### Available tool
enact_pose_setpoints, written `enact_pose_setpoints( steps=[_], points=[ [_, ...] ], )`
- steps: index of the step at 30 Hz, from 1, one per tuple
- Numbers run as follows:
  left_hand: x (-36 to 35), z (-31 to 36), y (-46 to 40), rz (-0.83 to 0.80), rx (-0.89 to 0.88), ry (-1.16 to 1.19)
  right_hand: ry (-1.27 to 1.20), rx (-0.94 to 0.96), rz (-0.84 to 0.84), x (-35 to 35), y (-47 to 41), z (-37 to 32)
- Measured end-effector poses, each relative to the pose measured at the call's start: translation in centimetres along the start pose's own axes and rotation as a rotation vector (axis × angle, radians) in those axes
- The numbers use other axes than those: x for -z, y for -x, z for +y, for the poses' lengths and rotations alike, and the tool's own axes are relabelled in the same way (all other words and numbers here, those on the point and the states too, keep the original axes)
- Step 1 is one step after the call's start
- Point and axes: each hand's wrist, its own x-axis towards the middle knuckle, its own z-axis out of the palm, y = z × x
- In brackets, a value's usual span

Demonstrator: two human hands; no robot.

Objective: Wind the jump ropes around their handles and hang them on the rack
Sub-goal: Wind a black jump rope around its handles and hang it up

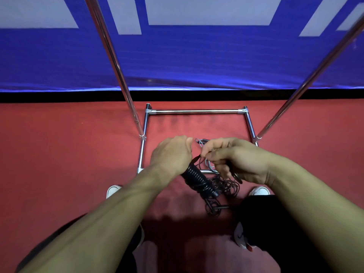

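The black jump-rope handles wound round with tight coils of black cord (199, 179) lie slantwise under the left hand (172, 154), their upper end hidden inside its closed fist and their lower end pointing down toward the person's feet; the left fingers are clenched around that upper end, knuckles up, so the fingertips themselves are out of sight; from the lower end a loose tangle of black cord loops (224, 187) spills to the right and downward, hanging just above the red floor mat (59, 154), with a further small cluster of loops and a short straight piece below it; the right hand (234, 158) is just beside the left, palm turned down, its thumb and forefinger pinched together on a strand of the black cord close to the top of the bundle, the remaining fingers curled loosely over the loops; behind the two hands a thin pale blue-grey cord (201, 142) lies on the mat inside the base frame, partly covered by the right hand, and what it belongs to cannot be told; both forearms are bare and reach forward from the lower corners, converging over the near bar of the chrome tube rack base (195, 111), a rectangular frame lying on the mat, from whose left and right sides two chrome upright poles (113, 56) rise out of view; white shoe toes (113, 190) show at either side of the near edge of the frame; beyond the mat's far edge stands a blue banner with pale panels (197, 62).
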Motion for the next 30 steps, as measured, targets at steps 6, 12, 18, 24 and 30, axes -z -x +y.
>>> enact_pose_setpoints(
  steps=[6,12,18,24,30],
  points=[
    [-0.4,2.1,0.9,0.352,0.124,0.325,-0.242,0.066,0.051,-2.8,3.4,-1.0],
    [1.4,5.2,2.2,0.555,0.215,0.648,-0.611,0.19,-0.027,-6.9,7.3,1.0],
    [4.2,8.3,5.5,0.457,-0.124,1.015,-0.765,0.115,-0.34,-7.3,8.5,5.1],
    [5.5,11.4,11.5,0.2,-0.511,0.975,-0.005,0.047,-0.294,-3.3,11.4,0.7],
    [2.8,10.8,13.4,0.355,-0.453,1.019,0.091,-0.148,-0.133,-1.3,14.5,-2.0]
  ],
)
